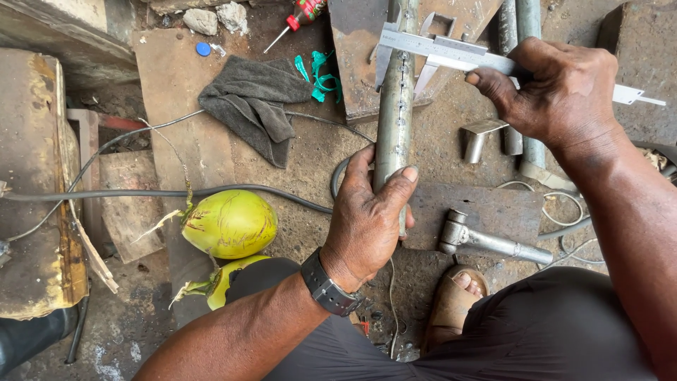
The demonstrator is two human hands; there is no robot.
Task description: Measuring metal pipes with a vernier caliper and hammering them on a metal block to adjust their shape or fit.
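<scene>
Left hand [367, 219]: fingers and thumb clenched round the near end of a grey metal pipe [396, 106], a dark watch [330, 289] at the wrist. The pipe ran near to far across the middle of the scene, a row of small marks along its length, its far part lying over a rusty steel plate [356, 63].

Right hand [557, 85]: fingers grasping the beam of a steel vernier caliper [451, 51], held crosswise at the far end of the pipe, its jaws set on either side of the pipe.

Right of the left hand: a metal hammer [493, 241] lying on a flat dark plate [486, 208], with thin wire looped just beyond it.

Far left of the pipe: a grey cloth [250, 102], a red-handled screwdriver [296, 17] and scraps of green plastic [321, 74].

Near left: two green coconuts [229, 224], the nearer one partly hidden by the person's knee; a black cable [162, 192] crossed the ground just beyond them.

Near right: a sandalled foot [455, 300] showed between the person's legs.
</scene>
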